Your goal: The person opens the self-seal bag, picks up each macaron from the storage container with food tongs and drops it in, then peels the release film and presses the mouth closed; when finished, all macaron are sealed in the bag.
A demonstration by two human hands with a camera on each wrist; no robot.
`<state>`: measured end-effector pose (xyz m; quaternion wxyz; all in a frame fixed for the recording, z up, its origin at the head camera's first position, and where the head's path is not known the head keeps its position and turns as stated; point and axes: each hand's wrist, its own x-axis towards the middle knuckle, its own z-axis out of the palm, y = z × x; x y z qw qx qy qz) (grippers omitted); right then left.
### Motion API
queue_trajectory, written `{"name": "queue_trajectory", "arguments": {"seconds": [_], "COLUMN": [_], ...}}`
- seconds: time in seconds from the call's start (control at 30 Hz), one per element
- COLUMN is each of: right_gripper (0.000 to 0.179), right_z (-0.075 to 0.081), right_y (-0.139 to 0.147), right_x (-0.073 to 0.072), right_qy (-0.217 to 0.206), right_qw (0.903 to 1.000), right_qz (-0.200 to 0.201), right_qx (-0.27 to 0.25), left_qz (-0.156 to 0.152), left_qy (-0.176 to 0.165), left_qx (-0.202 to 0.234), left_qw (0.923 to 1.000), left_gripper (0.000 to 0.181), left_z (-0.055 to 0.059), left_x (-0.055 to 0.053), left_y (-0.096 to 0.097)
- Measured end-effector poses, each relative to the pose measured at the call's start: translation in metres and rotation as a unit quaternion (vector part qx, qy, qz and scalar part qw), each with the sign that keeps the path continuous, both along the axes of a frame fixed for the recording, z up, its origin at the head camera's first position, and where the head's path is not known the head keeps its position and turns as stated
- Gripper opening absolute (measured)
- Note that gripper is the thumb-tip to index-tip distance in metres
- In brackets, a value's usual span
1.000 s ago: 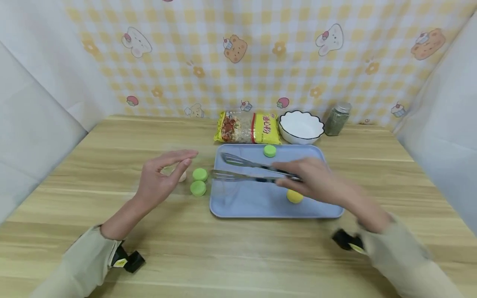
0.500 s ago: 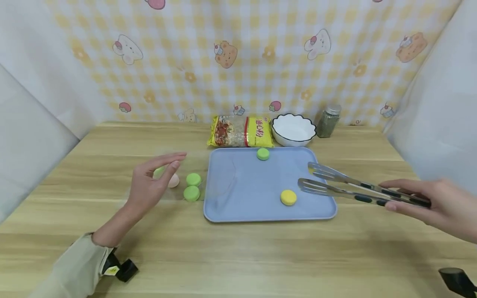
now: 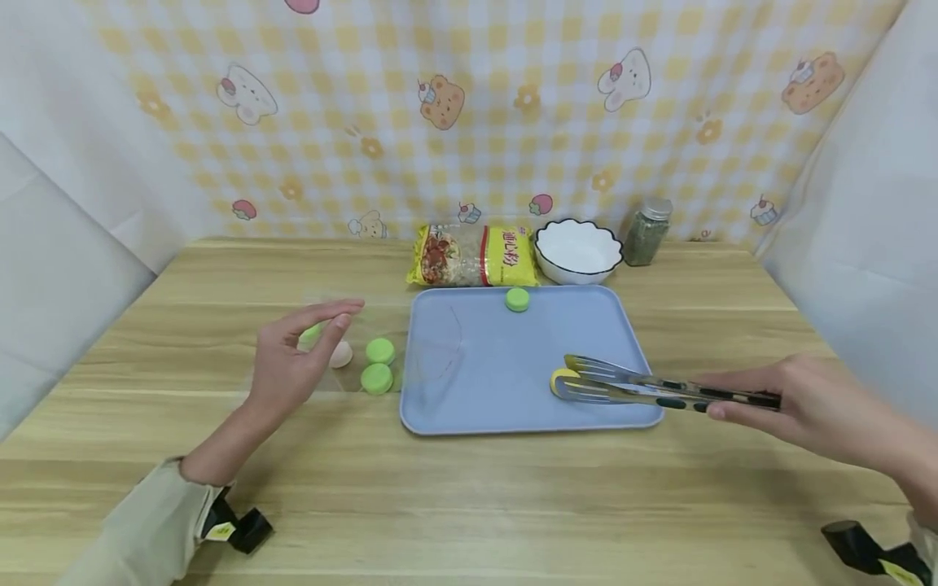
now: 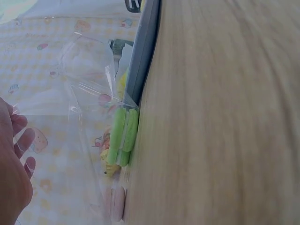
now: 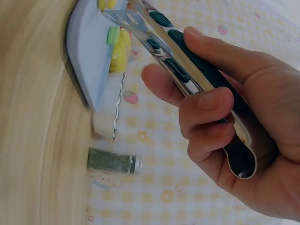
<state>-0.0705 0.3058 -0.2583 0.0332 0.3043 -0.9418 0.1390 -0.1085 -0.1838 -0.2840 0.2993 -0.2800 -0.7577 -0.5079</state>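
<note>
My right hand (image 3: 799,407) grips metal tongs (image 5: 180,70) with dark green grip pads. Their slotted ends lie around a yellow macaron (image 3: 559,380) on the blue tray (image 3: 484,411); whether they squeeze it is unclear. A green macaron (image 3: 517,299) sits at the tray's far edge. Left of the tray, my left hand (image 3: 293,358) pinches the upper edge of a clear plastic bag (image 4: 89,61), hard to see from the head. Inside the bag are green macarons (image 4: 123,136) and a pale pink macaron (image 4: 115,204); the hand partly hides another green one.
Behind the tray lie a yellow food packet (image 3: 472,255), a white scalloped bowl (image 3: 579,251) and a glass jar of dried green herbs (image 3: 648,233). A checked curtain (image 3: 498,130) hangs along the back of the wooden table (image 3: 469,505).
My right hand swung the tongs from the tray's left part out to the right, then back left and down onto the yellow macaron. My left hand stays nearly still.
</note>
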Motion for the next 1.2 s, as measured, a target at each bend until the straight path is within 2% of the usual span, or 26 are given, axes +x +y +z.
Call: {"name": "queue_trajectory", "arguments": {"seconds": [0.17, 0.33, 0.43, 0.6, 0.7, 0.93, 1.07, 1.2], "right_gripper": [0.033, 0.033, 0.033, 0.032, 0.031, 0.029, 0.028, 0.029], "right_z": [-0.001, 0.011, 0.024, 0.036, 0.037, 0.030, 0.024, 0.019], "right_y": [-0.001, -0.011, -0.029, -0.070, -0.094, -0.135, -0.153, -0.172], "right_x": [0.002, 0.001, -0.003, -0.020, -0.031, -0.054, -0.064, -0.072], "right_qy": [0.026, 0.040, 0.059, 0.074, 0.057, 0.006, 0.023, 0.020], "right_qw": [0.9991, 0.9969, 0.9949, 0.9883, 0.9855, 0.9841, 0.9820, 0.9806], "right_qz": [0.023, 0.035, 0.048, 0.109, 0.140, 0.168, 0.180, 0.189], "right_qx": [-0.026, -0.058, -0.066, -0.077, -0.077, -0.059, -0.051, -0.048], "left_qz": [0.004, -0.001, -0.004, -0.008, -0.015, -0.032, -0.040, -0.040], "left_qy": [-0.003, -0.003, -0.008, -0.008, -0.004, 0.005, 0.012, 0.011], "left_qx": [-0.003, -0.003, 0.003, 0.008, 0.005, -0.003, 0.001, 0.004], "left_qw": [1.0000, 1.0000, 1.0000, 0.9999, 0.9999, 0.9995, 0.9991, 0.9991], "left_gripper": [0.020, 0.019, 0.019, 0.020, 0.018, 0.018, 0.017, 0.016], "left_z": [0.000, 0.002, 0.003, 0.003, 0.003, 0.003, 0.002, 0.001], "left_x": [0.001, -0.002, -0.002, -0.001, -0.001, -0.001, 0.000, 0.000], "left_y": [0.000, 0.000, -0.001, -0.002, -0.003, -0.005, -0.004, -0.003]}}
